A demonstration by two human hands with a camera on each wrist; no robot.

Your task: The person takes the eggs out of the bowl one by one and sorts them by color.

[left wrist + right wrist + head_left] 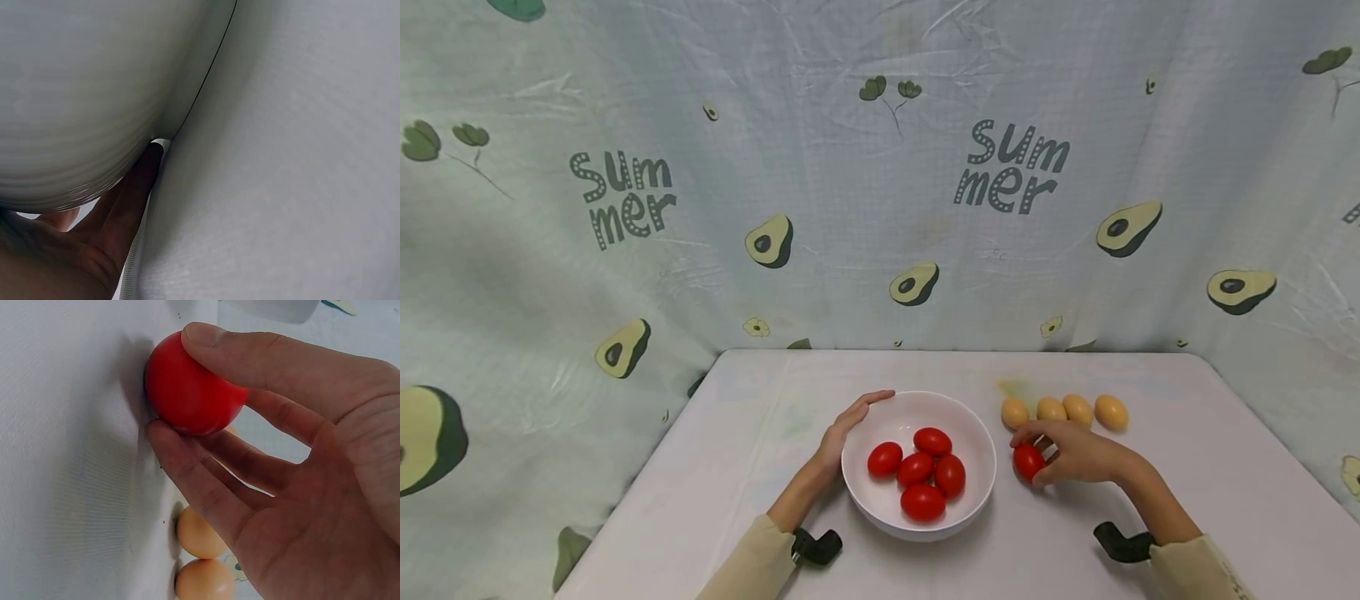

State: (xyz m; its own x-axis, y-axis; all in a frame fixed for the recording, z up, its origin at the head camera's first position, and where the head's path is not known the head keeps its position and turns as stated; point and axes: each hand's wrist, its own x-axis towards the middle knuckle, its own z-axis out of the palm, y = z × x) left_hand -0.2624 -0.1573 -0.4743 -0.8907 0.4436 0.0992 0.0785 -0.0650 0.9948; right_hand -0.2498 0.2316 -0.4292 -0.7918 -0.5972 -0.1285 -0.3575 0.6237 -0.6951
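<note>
Gripping a red egg [1028, 461] between thumb and fingers, the right hand [1078, 454] rests on the white table [1187, 467] just to the right of the white bowl [917, 517]. Right wrist view confirms the hold: thumb over the top of the red egg [190, 394], fingers [206, 487] curled beneath it, the egg touching or very near the table surface; which of the two cannot be determined.

Left hand [844, 429] lies against the left outer wall of the bowl, fingers extended and following the curve of the rim, nothing pinched or enclosed. Left wrist view shows the fingers [134, 194] flat against the bowl wall [81, 94] where it meets the table.

Bowl contents: five red eggs [921, 475], clustered in the middle.

Four tan eggs [1063, 411] stand in a row on the table behind the right hand, near the bowl's far right side. Two of them [203, 559] appear in the right wrist view, just beyond the fingers.

A patterned cloth backdrop [880, 167] hangs behind the table
</note>
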